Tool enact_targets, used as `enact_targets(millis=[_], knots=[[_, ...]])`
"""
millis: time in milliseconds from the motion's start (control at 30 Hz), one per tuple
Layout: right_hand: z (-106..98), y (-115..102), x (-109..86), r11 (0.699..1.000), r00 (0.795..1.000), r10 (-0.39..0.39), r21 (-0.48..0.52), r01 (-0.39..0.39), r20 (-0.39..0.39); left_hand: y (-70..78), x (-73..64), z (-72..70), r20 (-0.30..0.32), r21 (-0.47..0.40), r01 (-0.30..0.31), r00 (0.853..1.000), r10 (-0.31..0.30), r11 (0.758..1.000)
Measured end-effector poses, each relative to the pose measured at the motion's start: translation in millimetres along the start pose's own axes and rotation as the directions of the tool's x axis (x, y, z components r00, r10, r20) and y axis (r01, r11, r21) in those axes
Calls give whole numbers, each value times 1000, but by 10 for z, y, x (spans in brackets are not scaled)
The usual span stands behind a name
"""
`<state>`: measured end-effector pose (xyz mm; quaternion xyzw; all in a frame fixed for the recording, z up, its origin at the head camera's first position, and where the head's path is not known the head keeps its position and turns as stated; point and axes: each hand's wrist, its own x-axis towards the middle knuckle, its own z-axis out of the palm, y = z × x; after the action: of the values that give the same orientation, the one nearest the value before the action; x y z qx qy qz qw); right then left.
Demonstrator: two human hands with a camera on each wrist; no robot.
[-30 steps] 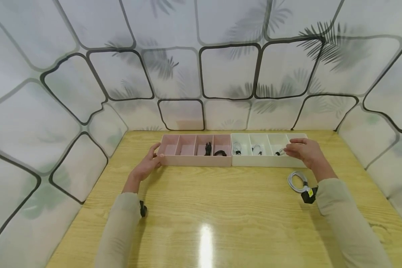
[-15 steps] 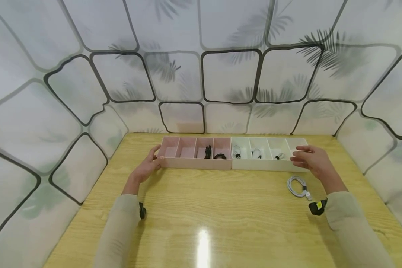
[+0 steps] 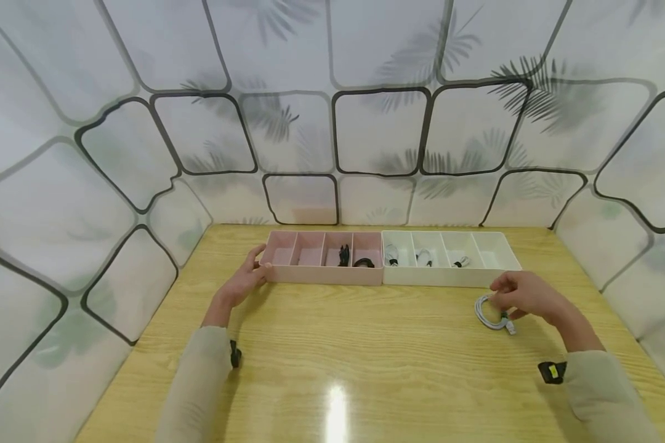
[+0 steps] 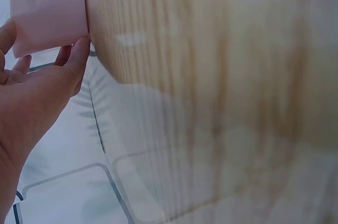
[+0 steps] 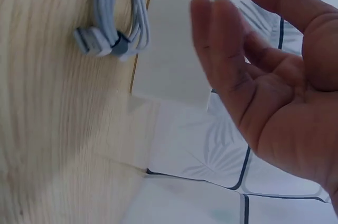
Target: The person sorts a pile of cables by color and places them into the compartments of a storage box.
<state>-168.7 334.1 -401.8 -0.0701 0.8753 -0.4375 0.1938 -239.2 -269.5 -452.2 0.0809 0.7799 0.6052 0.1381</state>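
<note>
My left hand (image 3: 241, 286) rests on the left end of a pink divided storage box (image 3: 324, 275), with relaxed fingers along its end wall and the thumb at the front corner. In the head view my right hand (image 3: 529, 296) is over a coiled light-grey USB cable (image 3: 484, 319) lying on the table, its fingertips covering part of the coil. The right wrist view shows the fingers loosely bent and apart from the cable (image 5: 103, 7), which has a dark tie round it. Directly behind stands a white divided storage box (image 3: 443, 277).
Both boxes stand end to end near the back of the wooden table (image 3: 332, 344). Black cables (image 3: 344, 255) lie in the pink box and tied white cables (image 3: 423, 257) in the white one. A patterned curtain (image 3: 382, 135) hangs behind and at both sides.
My right hand has moved from above the white box's right end toward me and down to the grey cable. The left hand stays at the pink box. The head view has tilted slightly up.
</note>
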Motion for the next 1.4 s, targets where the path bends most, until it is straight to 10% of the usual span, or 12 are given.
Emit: enact_targets(millis=[667, 1400], knots=[[180, 278, -141, 968, 998, 69, -242, -65, 9, -20, -1, 53, -8, -1, 35, 999, -35, 999], [98, 357, -33, 972, 987, 142, -178, -153, -77, 5, 25, 41, -6, 16, 14, 1000, -14, 1000]])
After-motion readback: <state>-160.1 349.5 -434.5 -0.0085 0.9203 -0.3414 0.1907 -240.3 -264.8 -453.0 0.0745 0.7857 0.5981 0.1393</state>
